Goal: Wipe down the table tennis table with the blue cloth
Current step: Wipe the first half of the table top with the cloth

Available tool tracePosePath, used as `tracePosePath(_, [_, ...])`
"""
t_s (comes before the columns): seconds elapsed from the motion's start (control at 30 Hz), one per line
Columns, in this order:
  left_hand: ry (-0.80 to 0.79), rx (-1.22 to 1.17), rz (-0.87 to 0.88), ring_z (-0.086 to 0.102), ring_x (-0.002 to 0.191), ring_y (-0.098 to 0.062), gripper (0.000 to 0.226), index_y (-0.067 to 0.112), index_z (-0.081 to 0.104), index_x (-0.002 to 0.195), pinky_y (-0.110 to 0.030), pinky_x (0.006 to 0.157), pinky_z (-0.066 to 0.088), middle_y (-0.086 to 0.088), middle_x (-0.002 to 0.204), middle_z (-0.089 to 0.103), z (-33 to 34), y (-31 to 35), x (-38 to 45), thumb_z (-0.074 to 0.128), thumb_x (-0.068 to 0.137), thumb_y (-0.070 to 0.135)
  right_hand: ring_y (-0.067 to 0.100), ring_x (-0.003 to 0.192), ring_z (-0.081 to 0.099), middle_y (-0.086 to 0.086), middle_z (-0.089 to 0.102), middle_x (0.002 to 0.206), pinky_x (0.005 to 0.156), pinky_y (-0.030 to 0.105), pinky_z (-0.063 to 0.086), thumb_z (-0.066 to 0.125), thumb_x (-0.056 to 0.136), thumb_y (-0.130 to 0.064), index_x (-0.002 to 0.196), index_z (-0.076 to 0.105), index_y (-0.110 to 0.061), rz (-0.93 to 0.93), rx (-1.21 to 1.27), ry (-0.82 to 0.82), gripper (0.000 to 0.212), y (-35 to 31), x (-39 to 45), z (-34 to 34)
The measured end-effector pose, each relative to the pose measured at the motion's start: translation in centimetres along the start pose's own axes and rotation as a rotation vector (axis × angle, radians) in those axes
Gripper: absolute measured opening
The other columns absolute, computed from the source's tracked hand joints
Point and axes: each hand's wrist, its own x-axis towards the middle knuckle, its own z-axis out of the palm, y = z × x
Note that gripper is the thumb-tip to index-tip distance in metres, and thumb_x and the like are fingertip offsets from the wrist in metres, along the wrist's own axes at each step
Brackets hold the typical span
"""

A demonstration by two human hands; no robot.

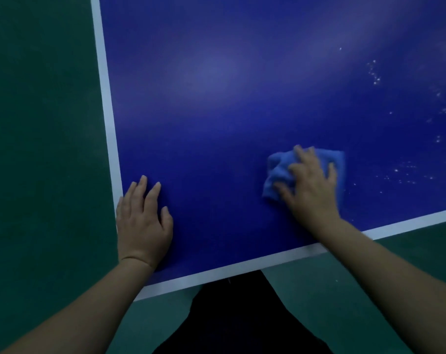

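Currently mid-wipe, right hand presses blue cloth with spread fingers, left hand flat on worktop; specks at right of frame likely come next.

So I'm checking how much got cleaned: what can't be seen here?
Head view only:
- Table: far end and right side cut off by the frame.
- Cloth: partly under the right hand.
- White specks: too small to identify.
- Surface under the left hand: covered.
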Motion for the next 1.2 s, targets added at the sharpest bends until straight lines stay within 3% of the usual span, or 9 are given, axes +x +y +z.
tracePosePath(0.1, [-0.001, 0.007, -0.001, 0.025, 0.144, -0.031, 0.059, 0.012, 0.046, 0.142, -0.052, 0.118, 0.019, -0.012, 0.154, 0.034, 0.0, 0.1, 0.0, 0.033, 0.089, 0.037, 0.025, 0.148, 0.006, 0.001, 0.025, 0.158, 0.113, 0.062, 0.005, 0.048, 0.095, -0.043, 0.112, 0.051, -0.014, 0.194, 0.009, 0.016, 0.034, -0.6, 3.8, -0.2])
tracePosePath(0.2, [-0.004, 0.005, -0.003, 0.024, 0.145, -0.030, 0.060, 0.013, 0.045, 0.142, -0.051, 0.119, 0.018, -0.011, 0.155, 0.033, 0.0, 0.2, 0.0, 0.031, 0.089, 0.038, 0.025, 0.148, 0.011, -0.003, 0.027, 0.157, 0.114, 0.061, 0.007, 0.054, 0.092, -0.043, 0.131, 0.050, -0.017, -0.095, 0.006, -0.086, 0.047, -5.8, 2.9, 1.8])
tracePosePath(0.3, [0.009, 0.005, -0.001, 0.025, 0.144, -0.031, 0.060, 0.013, 0.046, 0.141, -0.052, 0.118, 0.019, -0.012, 0.154, 0.034, 0.1, 0.0, -0.1, 0.032, 0.089, 0.038, 0.027, 0.144, 0.027, -0.003, 0.037, 0.153, 0.105, 0.071, 0.019, 0.056, 0.084, -0.049, 0.117, 0.058, -0.021, -0.383, -0.040, -0.117, 0.043, -7.3, -1.2, 2.7])
tracePosePath(0.47, [0.013, 0.006, 0.001, 0.025, 0.144, -0.030, 0.058, 0.014, 0.046, 0.141, -0.052, 0.118, 0.020, -0.011, 0.154, 0.034, 0.4, -0.2, 0.0, 0.033, 0.089, 0.037, 0.022, 0.148, 0.013, -0.009, 0.027, 0.157, 0.105, 0.069, 0.015, 0.055, 0.087, -0.051, 0.118, 0.053, -0.027, -0.047, -0.036, -0.055, 0.040, -1.1, -0.6, 0.3])
tracePosePath(0.7, [0.018, 0.009, 0.012, 0.025, 0.144, -0.031, 0.058, 0.013, 0.046, 0.140, -0.053, 0.118, 0.021, -0.012, 0.154, 0.034, 0.4, -0.3, 0.0, 0.033, 0.089, 0.037, 0.027, 0.145, 0.024, 0.003, 0.036, 0.153, 0.111, 0.059, 0.015, 0.061, 0.086, -0.035, 0.103, 0.057, -0.016, -0.266, 0.072, -0.037, 0.026, -6.6, 1.1, 2.6])
tracePosePath(0.83, [0.020, 0.005, 0.016, 0.025, 0.144, -0.030, 0.058, 0.013, 0.046, 0.140, -0.051, 0.119, 0.019, -0.011, 0.154, 0.034, 0.5, -0.4, 0.1, 0.032, 0.089, 0.037, 0.023, 0.147, 0.017, 0.004, 0.027, 0.157, 0.114, 0.051, 0.016, 0.053, 0.094, -0.029, 0.114, 0.055, -0.009, 0.071, 0.071, 0.053, 0.028, -3.0, 5.4, 0.7])
tracePosePath(0.93, [0.019, 0.005, 0.011, 0.025, 0.144, -0.030, 0.058, 0.014, 0.046, 0.141, -0.051, 0.118, 0.019, -0.011, 0.154, 0.034, 0.4, -0.3, 0.0, 0.032, 0.089, 0.037, 0.025, 0.147, 0.017, 0.007, 0.028, 0.157, 0.113, 0.057, 0.020, 0.054, 0.094, -0.021, 0.109, 0.055, -0.008, 0.206, 0.129, 0.098, 0.020, -1.0, 1.4, 0.1])
tracePosePath(1.13, [0.011, 0.007, 0.014, 0.024, 0.145, -0.029, 0.059, 0.014, 0.046, 0.141, -0.050, 0.119, 0.018, -0.011, 0.154, 0.034, 0.5, -0.3, 0.0, 0.033, 0.089, 0.037, 0.025, 0.143, 0.025, 0.008, 0.037, 0.152, 0.104, 0.054, 0.031, 0.066, 0.075, -0.010, 0.109, 0.059, -0.013, -0.218, 0.203, -0.034, 0.035, -7.3, -2.4, 2.9])
tracePosePath(1.2, [0.007, 0.005, 0.010, 0.023, 0.145, -0.028, 0.058, 0.015, 0.045, 0.142, -0.050, 0.119, 0.017, -0.010, 0.155, 0.033, 0.5, -0.4, 0.0, 0.034, 0.089, 0.037, 0.030, 0.142, 0.031, 0.011, 0.038, 0.151, 0.108, 0.052, 0.028, 0.063, 0.079, -0.007, 0.116, 0.060, -0.005, -0.169, 0.143, 0.012, 0.037, -6.3, 1.6, 2.1])
